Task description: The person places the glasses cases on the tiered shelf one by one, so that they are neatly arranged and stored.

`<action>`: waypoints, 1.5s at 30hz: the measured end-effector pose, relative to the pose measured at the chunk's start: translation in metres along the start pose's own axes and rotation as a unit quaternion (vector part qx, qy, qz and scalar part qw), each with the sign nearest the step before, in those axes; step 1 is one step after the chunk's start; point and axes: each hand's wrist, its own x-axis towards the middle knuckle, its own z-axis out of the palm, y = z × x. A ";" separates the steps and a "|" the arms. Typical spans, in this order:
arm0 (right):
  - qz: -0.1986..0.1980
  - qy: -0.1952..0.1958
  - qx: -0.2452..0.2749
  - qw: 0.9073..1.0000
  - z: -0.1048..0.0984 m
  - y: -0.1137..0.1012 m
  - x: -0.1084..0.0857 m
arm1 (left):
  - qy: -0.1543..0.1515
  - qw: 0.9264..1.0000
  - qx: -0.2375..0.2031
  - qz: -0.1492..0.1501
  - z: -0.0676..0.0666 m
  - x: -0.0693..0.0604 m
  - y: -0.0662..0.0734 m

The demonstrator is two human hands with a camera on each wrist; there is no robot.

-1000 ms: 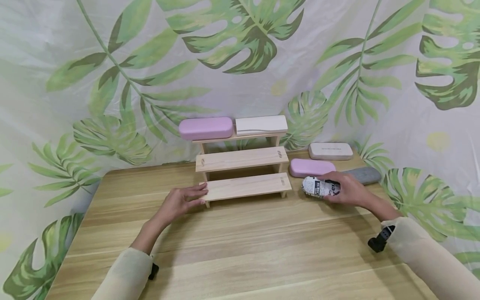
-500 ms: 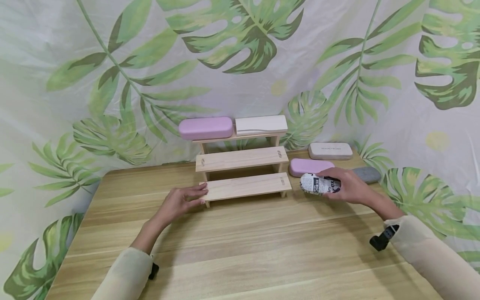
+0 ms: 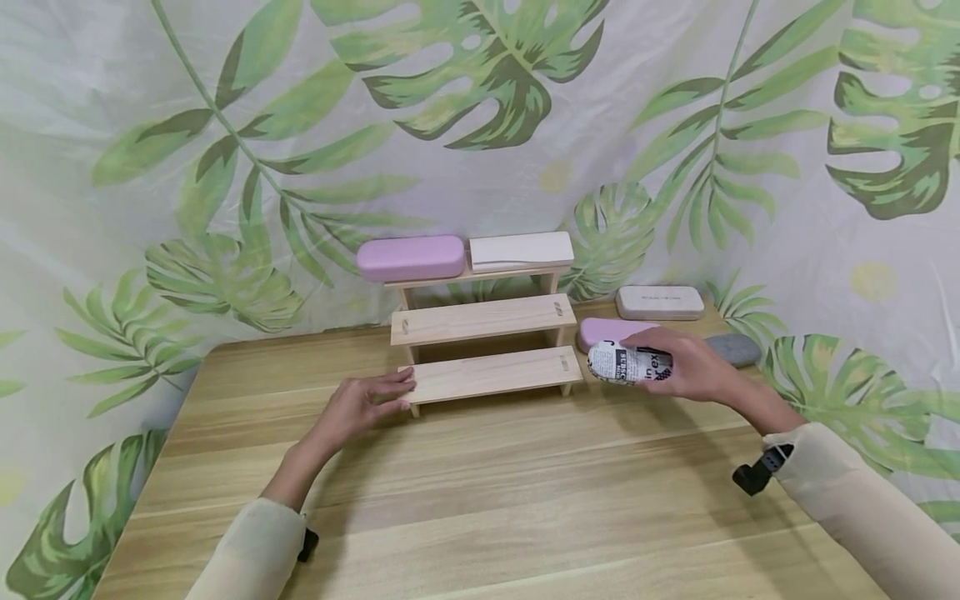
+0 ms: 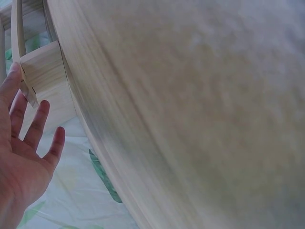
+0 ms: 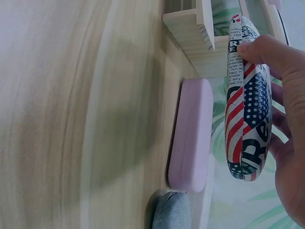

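A three-step wooden stand [image 3: 487, 377] is on the table. My left hand [image 3: 358, 410] touches the left end of its lowest step; in the left wrist view the hand [image 4: 28, 157] has its fingers spread, a fingertip against the wood [image 4: 45, 71]. My right hand [image 3: 693, 367] grips a newsprint-patterned case [image 3: 626, 364] right of the lowest step. The right wrist view shows this case [image 5: 248, 105], with flag stripes and stars, between the thumb and fingers of the hand [image 5: 290, 114], above the table. On the top step lie a pink case [image 3: 411, 258] and a white case [image 3: 521, 251].
Right of the stand, a second pink case [image 3: 600, 331], a pale case [image 3: 660, 302] and a grey case [image 3: 735, 350] lie on the wooden table [image 3: 465, 500]. Behind the table hangs a leaf-patterned cloth [image 3: 480, 192].
My right hand has lifted the newsprint case a little off the table and carried it slightly left, nearer the stand. My left hand stays at the lowest step.
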 end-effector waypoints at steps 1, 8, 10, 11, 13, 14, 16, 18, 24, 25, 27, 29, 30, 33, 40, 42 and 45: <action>0.000 0.000 0.002 1.000 0.000 -0.001 0.002 | 0.000 1.000 0.001 0.000 0.000 0.000 0.000; -0.008 -0.002 0.014 1.000 0.002 -0.007 0.013 | 0.001 1.000 0.002 0.000 -0.001 -0.001 0.002; -0.015 -0.002 0.016 1.000 0.002 -0.008 0.017 | 0.001 1.000 0.001 0.001 -0.001 -0.001 0.001; -0.017 -0.001 0.016 1.000 0.003 -0.009 0.019 | 0.002 1.000 0.003 0.002 -0.001 -0.001 0.001; -0.020 0.000 0.013 1.000 0.003 -0.011 0.023 | 0.002 1.000 0.004 0.005 0.000 -0.001 0.001; -0.021 0.000 0.012 1.000 0.003 -0.011 0.026 | 0.002 1.000 0.005 0.005 0.000 -0.001 0.001; -0.020 -0.001 0.014 1.000 0.004 -0.014 0.030 | 0.003 1.000 0.006 0.006 0.000 0.000 0.001; -0.021 -0.004 0.016 1.000 0.004 -0.017 0.034 | 0.004 1.000 0.004 0.006 0.001 0.000 0.002; -0.035 -0.004 0.020 0.999 0.007 -0.023 0.045 | 0.003 1.000 0.002 0.003 0.001 0.000 0.002; -0.039 -0.003 0.023 0.999 0.007 -0.024 0.047 | 0.004 1.000 0.002 0.003 0.001 0.000 0.002; -0.045 -0.001 0.026 0.999 0.008 -0.025 0.051 | 0.005 1.000 0.003 0.002 0.001 0.000 0.002; -0.050 -0.002 0.031 0.998 0.009 -0.026 0.055 | 0.006 1.000 0.003 0.003 0.001 -0.001 0.002; -0.052 -0.003 0.031 0.998 0.009 -0.026 0.057 | 0.006 1.000 0.004 0.004 0.000 -0.001 0.002; -0.055 -0.009 0.036 0.998 0.009 -0.028 0.063 | 0.007 1.000 0.006 0.006 0.000 -0.001 0.002; -0.069 -0.010 0.039 0.997 0.009 -0.030 0.077 | 0.004 1.000 0.007 0.005 0.000 -0.001 0.003; -0.072 -0.010 0.041 0.997 0.010 -0.030 0.081 | 0.004 1.000 0.005 0.006 0.000 0.000 0.003; -0.071 -0.013 0.046 0.996 0.011 -0.030 0.086 | 0.004 1.000 0.004 0.007 0.000 0.000 0.003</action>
